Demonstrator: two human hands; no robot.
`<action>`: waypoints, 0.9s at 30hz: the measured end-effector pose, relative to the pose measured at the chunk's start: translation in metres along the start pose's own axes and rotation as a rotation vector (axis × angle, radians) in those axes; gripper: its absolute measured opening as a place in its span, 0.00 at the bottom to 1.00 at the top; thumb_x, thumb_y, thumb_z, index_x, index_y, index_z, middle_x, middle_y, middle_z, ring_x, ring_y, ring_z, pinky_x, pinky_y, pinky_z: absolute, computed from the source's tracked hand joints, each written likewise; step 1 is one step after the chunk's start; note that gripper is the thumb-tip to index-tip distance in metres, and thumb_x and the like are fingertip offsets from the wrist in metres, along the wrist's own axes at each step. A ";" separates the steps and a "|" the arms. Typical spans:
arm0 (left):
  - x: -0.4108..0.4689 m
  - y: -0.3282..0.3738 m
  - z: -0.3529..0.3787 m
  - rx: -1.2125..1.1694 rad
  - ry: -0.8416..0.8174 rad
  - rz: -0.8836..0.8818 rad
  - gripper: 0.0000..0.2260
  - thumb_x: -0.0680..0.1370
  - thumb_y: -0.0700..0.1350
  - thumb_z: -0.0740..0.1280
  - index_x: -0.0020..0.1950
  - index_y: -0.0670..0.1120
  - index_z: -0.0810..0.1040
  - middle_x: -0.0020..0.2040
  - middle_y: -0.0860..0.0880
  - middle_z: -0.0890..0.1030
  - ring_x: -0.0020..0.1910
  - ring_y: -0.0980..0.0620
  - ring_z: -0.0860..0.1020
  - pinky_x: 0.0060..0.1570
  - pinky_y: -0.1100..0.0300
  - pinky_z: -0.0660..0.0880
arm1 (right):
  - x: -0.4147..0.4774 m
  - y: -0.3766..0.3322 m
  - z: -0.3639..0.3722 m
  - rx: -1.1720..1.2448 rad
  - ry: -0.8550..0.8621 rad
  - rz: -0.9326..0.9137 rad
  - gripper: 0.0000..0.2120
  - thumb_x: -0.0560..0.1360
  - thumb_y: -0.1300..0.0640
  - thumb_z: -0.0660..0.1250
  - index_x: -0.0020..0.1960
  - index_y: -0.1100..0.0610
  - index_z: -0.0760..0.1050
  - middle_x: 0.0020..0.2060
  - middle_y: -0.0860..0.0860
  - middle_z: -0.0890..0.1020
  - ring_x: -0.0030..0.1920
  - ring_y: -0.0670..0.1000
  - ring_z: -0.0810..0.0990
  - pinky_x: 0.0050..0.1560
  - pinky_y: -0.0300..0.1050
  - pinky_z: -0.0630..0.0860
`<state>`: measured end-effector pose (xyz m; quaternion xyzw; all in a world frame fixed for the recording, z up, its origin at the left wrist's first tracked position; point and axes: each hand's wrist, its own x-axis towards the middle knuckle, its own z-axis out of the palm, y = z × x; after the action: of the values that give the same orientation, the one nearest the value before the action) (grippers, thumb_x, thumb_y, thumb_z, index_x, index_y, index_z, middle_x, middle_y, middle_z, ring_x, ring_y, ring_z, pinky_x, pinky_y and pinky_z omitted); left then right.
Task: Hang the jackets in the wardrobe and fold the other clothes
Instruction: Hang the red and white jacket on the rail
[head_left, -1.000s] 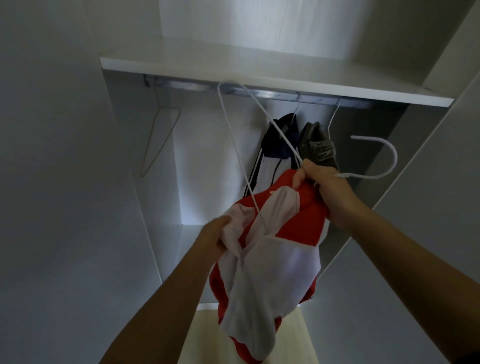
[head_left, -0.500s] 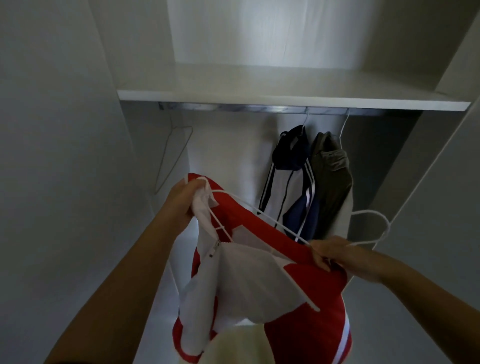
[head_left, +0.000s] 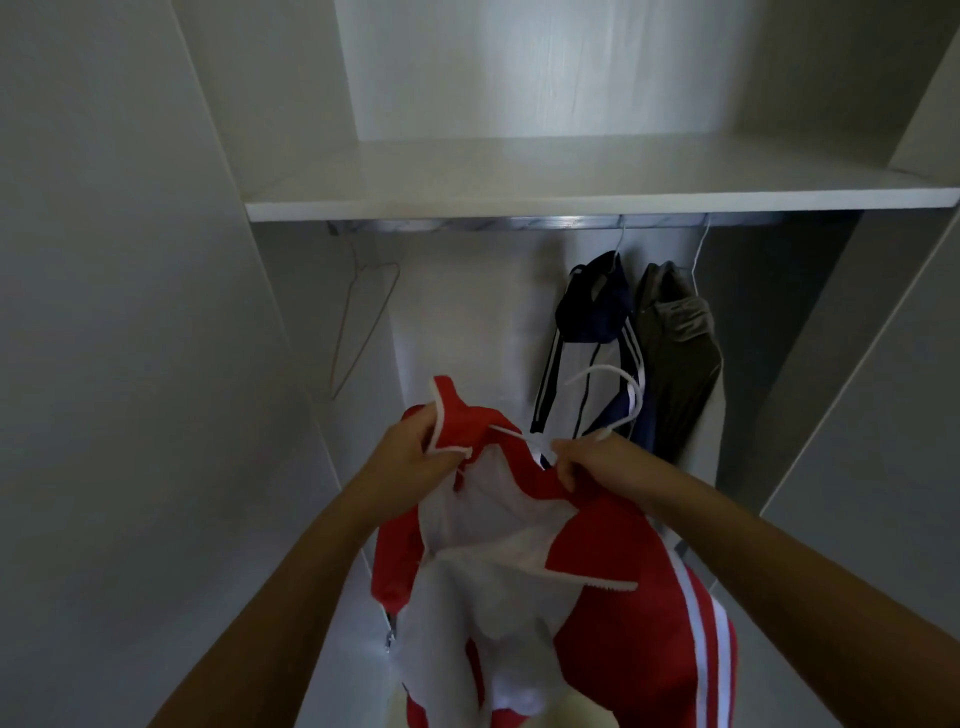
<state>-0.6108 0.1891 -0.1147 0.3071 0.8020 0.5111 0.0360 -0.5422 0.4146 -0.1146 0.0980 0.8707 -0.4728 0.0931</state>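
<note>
Cloth jacket (head_left: 613, 613), shiny metal rail (head_left: 467, 224)

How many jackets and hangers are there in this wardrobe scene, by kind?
Jackets: 3 (red jacket, navy jacket, olive jacket)
Hangers: 4 (held white hanger, empty hanger, navy jacket's hanger, olive jacket's hanger)
Total: 7

Red jacket (head_left: 639, 613), white lining, white sleeve stripes. White hanger (head_left: 618, 387). Hung jackets: navy-and-white (head_left: 597, 332) (white stripes on dark bands), plain olive-grey (head_left: 680, 358). Wardrobe shelf (head_left: 571, 200) white; rail (head_left: 467, 224) silver.
</note>
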 end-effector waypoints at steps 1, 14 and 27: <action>-0.004 -0.004 0.001 -0.044 0.030 -0.019 0.12 0.75 0.38 0.70 0.51 0.54 0.77 0.48 0.54 0.81 0.46 0.61 0.81 0.45 0.67 0.76 | 0.001 0.000 -0.002 0.005 0.002 -0.002 0.28 0.82 0.50 0.54 0.25 0.55 0.74 0.30 0.49 0.78 0.36 0.47 0.75 0.48 0.39 0.71; -0.010 -0.017 0.018 -0.054 -0.092 -0.074 0.15 0.76 0.36 0.67 0.61 0.46 0.75 0.53 0.56 0.79 0.52 0.64 0.79 0.47 0.73 0.73 | 0.014 0.019 -0.009 0.237 0.015 0.146 0.23 0.81 0.50 0.58 0.30 0.60 0.72 0.42 0.51 0.83 0.43 0.50 0.80 0.48 0.41 0.76; 0.027 -0.061 0.044 -0.451 0.161 -0.540 0.13 0.78 0.39 0.65 0.63 0.41 0.74 0.49 0.45 0.81 0.44 0.50 0.81 0.39 0.63 0.77 | 0.040 -0.003 -0.035 0.036 -0.016 -0.101 0.16 0.81 0.56 0.59 0.40 0.58 0.79 0.38 0.47 0.82 0.41 0.44 0.79 0.48 0.33 0.74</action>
<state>-0.6446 0.2210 -0.1803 0.0272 0.7216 0.6697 0.1734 -0.5843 0.4459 -0.1034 0.0519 0.8653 -0.4930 0.0745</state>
